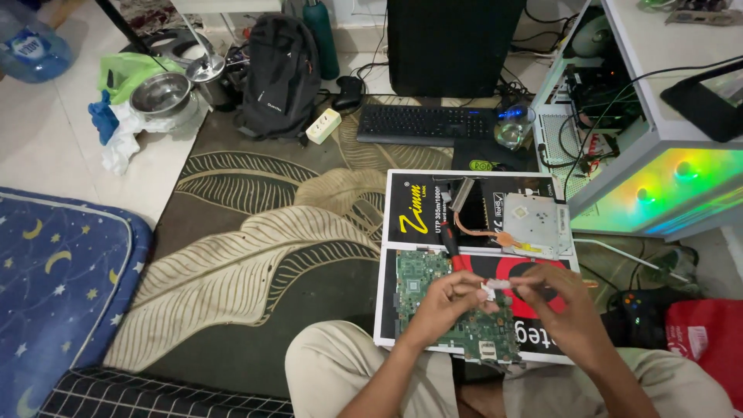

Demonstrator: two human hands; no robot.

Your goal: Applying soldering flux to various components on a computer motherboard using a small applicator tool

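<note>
Syringe (pixel 496 285), small and white, sits pinched between left hand (pixel 445 300) and right hand (pixel 561 303), both gripping it just above the green board (pixel 457 310); I'd keep it low and steady, squeeze gently

Circuit board (pixel 433 298) lies on a flat box (pixel 410 224) on the rug (pixel 255 240), just before the person's knees. Both hands, left hand (pixel 449 298) and right hand (pixel 561 298), meet over the board's right part. Heatsink (pixel 526 224) sits on the box behind the hands. Keyboard (pixel 426 124) lies behind the box, backpack (pixel 279 73) left of it, PC case (pixel 658 178) right. Mattress (pixel 62 286) far left.
</note>
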